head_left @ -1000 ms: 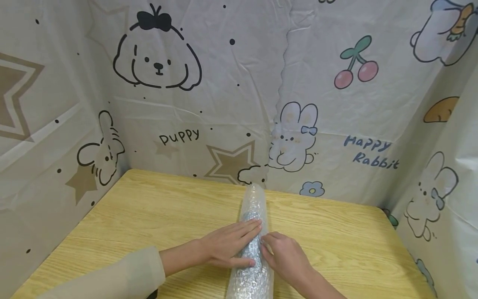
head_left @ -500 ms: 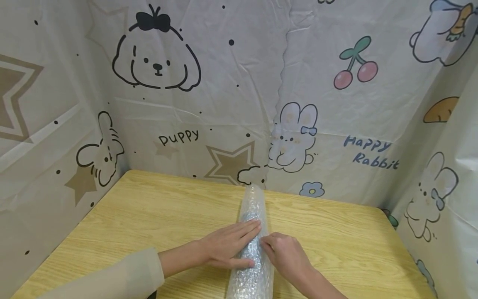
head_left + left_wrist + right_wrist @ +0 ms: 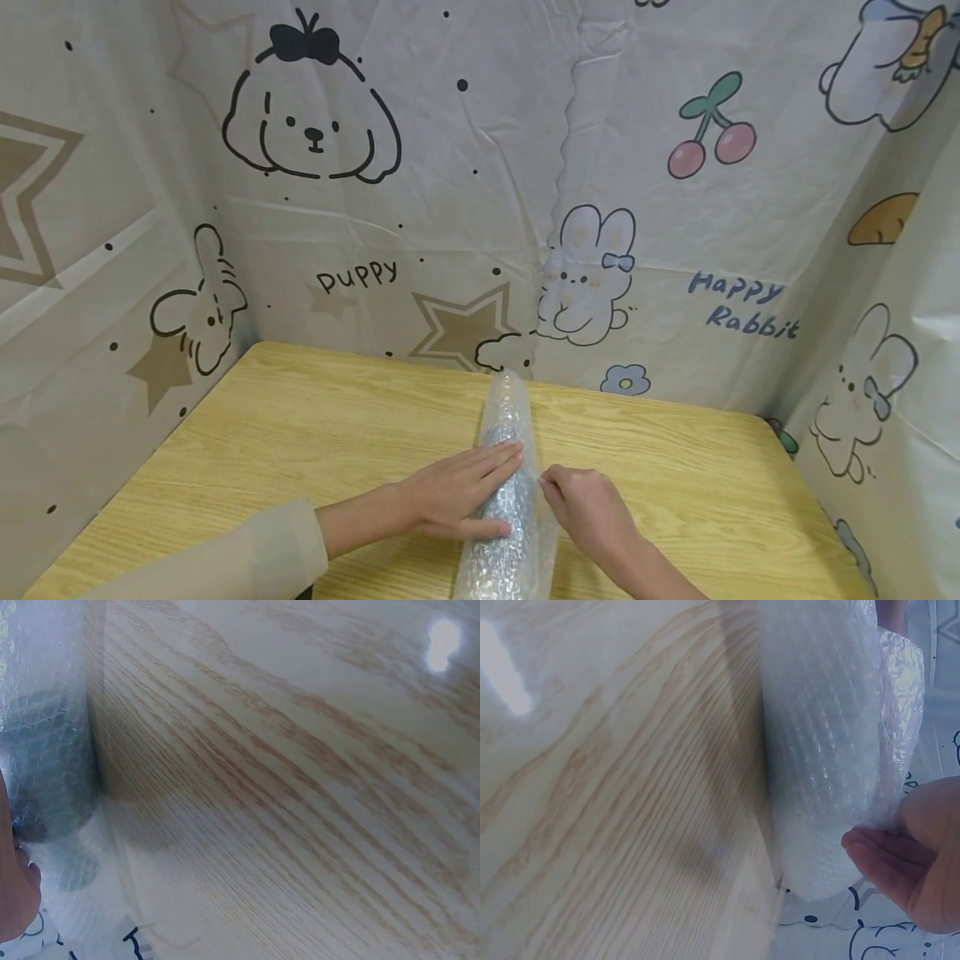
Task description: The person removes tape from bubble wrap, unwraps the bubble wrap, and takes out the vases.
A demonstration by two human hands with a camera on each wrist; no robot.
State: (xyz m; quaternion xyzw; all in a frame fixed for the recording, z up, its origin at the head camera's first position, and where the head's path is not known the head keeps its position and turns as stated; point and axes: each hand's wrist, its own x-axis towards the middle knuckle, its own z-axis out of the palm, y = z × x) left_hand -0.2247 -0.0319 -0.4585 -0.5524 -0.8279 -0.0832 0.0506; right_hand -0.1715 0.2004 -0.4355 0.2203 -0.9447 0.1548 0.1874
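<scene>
A long roll of clear bubble wrap (image 3: 504,567) lies on the table, pointing away from me. Through the plastic in the left wrist view shows a dark greenish-grey cylindrical thing (image 3: 52,765); its kind is blurred by the wrap. My left hand (image 3: 465,493) rests on top of the roll with fingers extended and thumb apart. At the roll's right side my right hand (image 3: 592,510) pinches the loose edge of the wrap between thumb and curled fingers. That lifted edge stands out from the roll in the right wrist view, where the fingers of the right hand (image 3: 922,859) hold it.
The yellow wood-grain table (image 3: 337,417) extends on both sides of the roll. A pale printed cloth (image 3: 450,208) hangs behind it and along both sides. The roll's far end reaches close to the table's back edge.
My right hand has shifted slightly right, drawing the loose edge of the bubble wrap away from the roll. The left hand has stayed in place on top.
</scene>
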